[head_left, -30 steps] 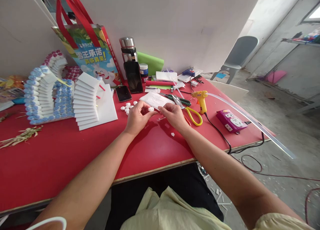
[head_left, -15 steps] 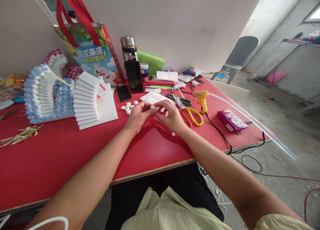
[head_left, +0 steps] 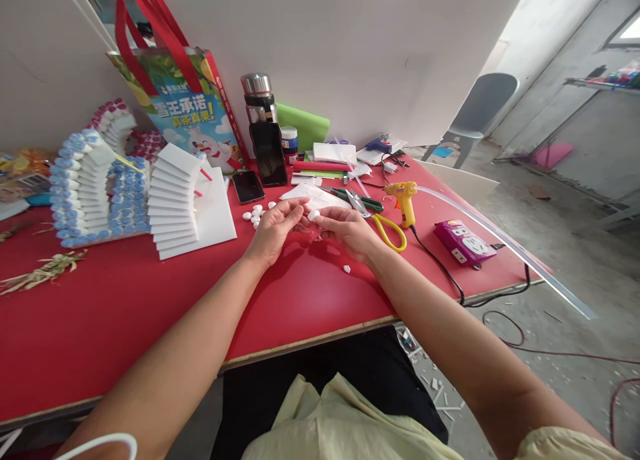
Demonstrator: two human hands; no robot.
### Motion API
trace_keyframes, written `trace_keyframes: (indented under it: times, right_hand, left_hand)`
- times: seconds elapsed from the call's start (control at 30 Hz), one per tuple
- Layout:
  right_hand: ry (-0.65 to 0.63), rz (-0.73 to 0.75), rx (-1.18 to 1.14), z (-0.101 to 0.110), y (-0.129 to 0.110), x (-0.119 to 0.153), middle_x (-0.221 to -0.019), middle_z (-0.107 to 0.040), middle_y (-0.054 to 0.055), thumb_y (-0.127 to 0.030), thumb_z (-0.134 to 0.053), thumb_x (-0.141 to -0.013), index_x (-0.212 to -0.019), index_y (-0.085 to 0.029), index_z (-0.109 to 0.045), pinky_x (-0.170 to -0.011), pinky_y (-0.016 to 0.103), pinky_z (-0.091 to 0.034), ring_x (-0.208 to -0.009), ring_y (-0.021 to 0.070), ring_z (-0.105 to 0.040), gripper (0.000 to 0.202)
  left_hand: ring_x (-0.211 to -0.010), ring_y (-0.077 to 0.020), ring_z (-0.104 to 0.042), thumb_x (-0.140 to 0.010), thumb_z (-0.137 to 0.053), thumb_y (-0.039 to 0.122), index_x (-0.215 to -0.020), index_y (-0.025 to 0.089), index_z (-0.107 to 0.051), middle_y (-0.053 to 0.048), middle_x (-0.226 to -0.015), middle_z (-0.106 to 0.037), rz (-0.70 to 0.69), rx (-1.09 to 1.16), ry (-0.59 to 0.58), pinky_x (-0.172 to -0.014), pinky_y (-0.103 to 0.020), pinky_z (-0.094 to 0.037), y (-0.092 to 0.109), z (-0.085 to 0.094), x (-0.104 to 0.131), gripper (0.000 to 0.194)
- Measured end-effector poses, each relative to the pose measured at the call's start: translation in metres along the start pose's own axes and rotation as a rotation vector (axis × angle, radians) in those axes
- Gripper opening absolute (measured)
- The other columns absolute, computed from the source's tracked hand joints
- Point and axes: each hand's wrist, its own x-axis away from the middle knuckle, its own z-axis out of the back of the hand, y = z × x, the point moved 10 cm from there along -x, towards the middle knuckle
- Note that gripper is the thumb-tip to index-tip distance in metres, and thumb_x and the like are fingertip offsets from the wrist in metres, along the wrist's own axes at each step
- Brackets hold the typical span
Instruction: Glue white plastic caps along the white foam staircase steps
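In the head view my right hand (head_left: pixel 347 230) pinches a small white rounded piece (head_left: pixel 314 215) between thumb and fingertips. My left hand (head_left: pixel 277 230) is close beside it, thumb near its bent fingers; whether anything lies between them is hidden. Several similar white pieces (head_left: pixel 257 213) are heaped just left of my left hand. One more small white piece (head_left: pixel 347 269) lies on the red table (head_left: pixel 300 300) below my right hand. Behind my hands is a white sheet (head_left: pixel 320 197), and beyond my right hand lie yellow-handled scissors (head_left: pixel 390 233).
A yellow glue gun (head_left: pixel 403 200) and a purple power strip (head_left: pixel 463 242) stand to the right, with cords trailing off the edge. At left are fanned white panels (head_left: pixel 173 200) and a blue-and-white layered piece (head_left: pixel 75 187). Phones (head_left: pixel 267 153), a flask (head_left: pixel 257 90) and a bag (head_left: pixel 185 113) are behind.
My hands have drawn slightly apart. The white piece, between both hands' fingertips before, is now at my right fingertips, a little further right.
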Motion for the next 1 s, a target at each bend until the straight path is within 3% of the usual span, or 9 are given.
trace_keyframes:
  times: [0.13,0.23,0.37,0.53,0.63,0.73,0.83,1.0]
  right_hand:
    - [-0.105,-0.180,-0.295,-0.009,0.008,0.004,-0.086,-0.067,0.003,-0.034,-0.083,-0.077,-0.090,-0.015,-0.074,-0.061,0.021,-0.045,-0.073,0.0105,-0.057,0.025]
    - [-0.122,-0.270,-0.391,-0.010,0.013,0.006,-0.087,-0.068,0.002,-0.034,-0.081,-0.079,-0.094,-0.016,-0.073,-0.055,0.018,-0.042,-0.070,0.0090,-0.055,0.025]
    - [-0.170,-0.336,-0.415,-0.015,0.018,0.009,-0.086,-0.069,0.003,-0.032,-0.079,-0.081,-0.092,-0.014,-0.072,-0.051,0.016,-0.041,-0.068,0.0081,-0.055,0.022]
    - [-0.174,-0.341,-0.384,-0.016,0.020,0.009,-0.087,-0.070,0.005,-0.030,-0.076,-0.083,-0.091,-0.015,-0.072,-0.051,0.017,-0.041,-0.068,0.0094,-0.055,0.018]
    - [-0.177,-0.333,-0.298,-0.017,0.022,0.008,-0.087,-0.070,0.005,-0.040,-0.077,-0.082,-0.088,-0.016,-0.071,-0.051,0.020,-0.041,-0.066,0.0104,-0.054,0.025]
    - [-0.047,-0.252,-0.126,-0.003,0.021,0.003,-0.084,-0.069,0.005,-0.053,-0.075,-0.080,-0.083,-0.016,-0.069,-0.049,0.023,-0.039,-0.062,0.0113,-0.053,0.037]
    - [0.164,-0.031,0.085,0.019,0.002,-0.001,-0.073,-0.064,0.000,-0.053,-0.076,-0.079,-0.087,-0.019,-0.069,-0.046,0.024,-0.036,-0.055,0.0100,-0.048,0.035]
    - [0.182,0.341,0.483,0.010,-0.036,0.008,-0.081,-0.064,0.000,-0.041,-0.072,-0.084,-0.102,-0.021,-0.072,-0.057,0.026,-0.045,-0.063,0.0116,-0.054,0.027]
  left_hand:
    - [-0.090,-0.0183,-0.066,-0.086,-0.074,0.034,-0.116,0.020,-0.074,-0.006,-0.096,-0.072,0.000,0.004,-0.121,-0.091,-0.034,-0.051,0.004,-0.011,0.003,0.033]
    - [-0.091,-0.0190,-0.066,-0.084,-0.076,0.033,-0.116,0.022,-0.075,-0.006,-0.095,-0.073,0.004,0.004,-0.123,-0.092,-0.035,-0.050,0.005,-0.012,0.005,0.034]
    - [-0.085,-0.0186,-0.066,-0.080,-0.080,0.034,-0.115,0.020,-0.075,-0.005,-0.089,-0.073,0.018,-0.017,-0.113,-0.087,-0.035,-0.051,0.006,-0.015,0.006,0.038]
    - [-0.077,-0.0158,-0.063,-0.080,-0.079,0.035,-0.103,0.018,-0.077,-0.005,-0.088,-0.072,0.015,-0.047,-0.111,-0.081,-0.033,-0.052,0.011,-0.022,0.008,0.029]
    - [-0.074,-0.0158,-0.065,-0.076,-0.082,0.036,-0.096,0.018,-0.076,-0.004,-0.087,-0.073,0.020,-0.053,-0.044,-0.079,-0.033,-0.053,0.010,-0.016,0.007,0.028]
    - [-0.072,-0.0154,-0.065,-0.072,-0.085,0.039,-0.091,0.018,-0.075,-0.003,-0.085,-0.073,0.012,-0.109,0.051,-0.078,-0.032,-0.053,0.008,-0.002,0.004,0.030]
    - [-0.070,-0.0144,-0.062,-0.070,-0.086,0.041,-0.089,0.017,-0.076,-0.003,-0.082,-0.073,0.000,-0.216,0.090,-0.074,-0.029,-0.051,0.007,0.008,0.002,0.032]
    - [-0.071,-0.0150,-0.063,-0.073,-0.084,0.044,-0.093,0.016,-0.078,-0.003,-0.078,-0.071,0.066,-0.204,0.011,-0.075,-0.030,-0.052,-0.003,0.006,0.001,0.035]
